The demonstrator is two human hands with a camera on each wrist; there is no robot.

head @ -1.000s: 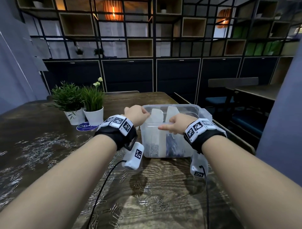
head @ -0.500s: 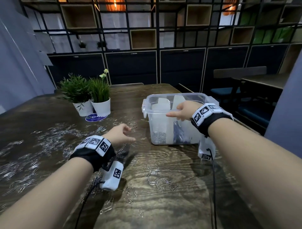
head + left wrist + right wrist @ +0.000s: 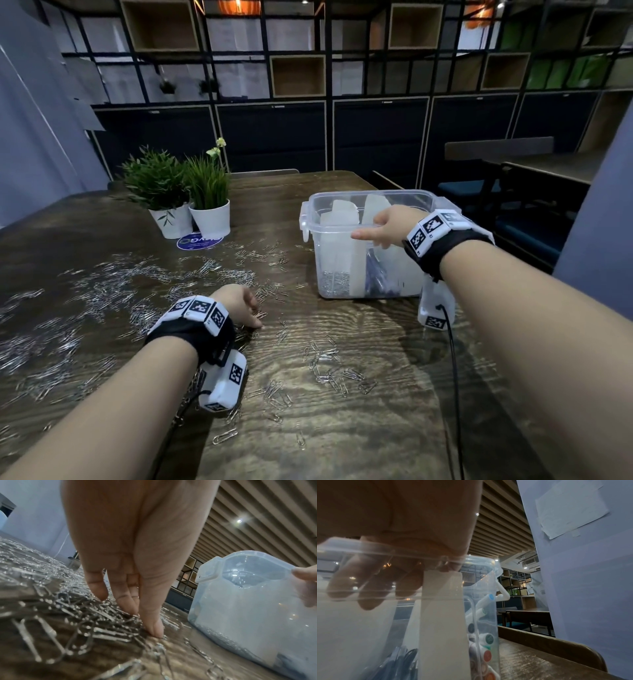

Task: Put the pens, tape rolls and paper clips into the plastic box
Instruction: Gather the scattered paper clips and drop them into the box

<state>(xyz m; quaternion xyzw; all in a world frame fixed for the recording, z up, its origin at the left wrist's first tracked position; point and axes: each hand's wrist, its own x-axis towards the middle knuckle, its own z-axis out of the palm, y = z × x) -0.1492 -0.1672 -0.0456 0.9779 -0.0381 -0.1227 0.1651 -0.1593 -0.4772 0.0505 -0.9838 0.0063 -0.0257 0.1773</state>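
The tabletop [image 3: 359, 428] is dark wood, and most of its left half is strewn with silver paper clips [image 3: 113, 291], with a thinner scatter in front of the person. Toward the right stands the clear plastic box [image 3: 346, 240], lid off, split by pale upright dividers [image 3: 337, 219]. A layer of clips lies on the bottom of its left compartment, and darker items sit in the middle one; what they are cannot be told from the head view. The right wrist view shows pens [image 3: 483, 639] with coloured round ends stacked in the right compartment, behind the box wall.

Two potted plants [image 3: 178, 185] in white pots stand side by side at the far left of the tabletop, well apart from the box, with a round blue sticker [image 3: 197, 241] just before them.

The right hand [image 3: 385, 228] grips the near rim of the box: three fingers [image 3: 373, 585] curl down inside the wall, while the forefinger points left along the rim outside.

The left hand [image 3: 238, 306] is down on the tabletop among the clips, near the box's left front corner. Its fingers [image 3: 123, 599] point downward, close together, and the thumb and fingertips touch the clips [image 3: 102, 616] lying there. Whether they already pinch any clip cannot be told.
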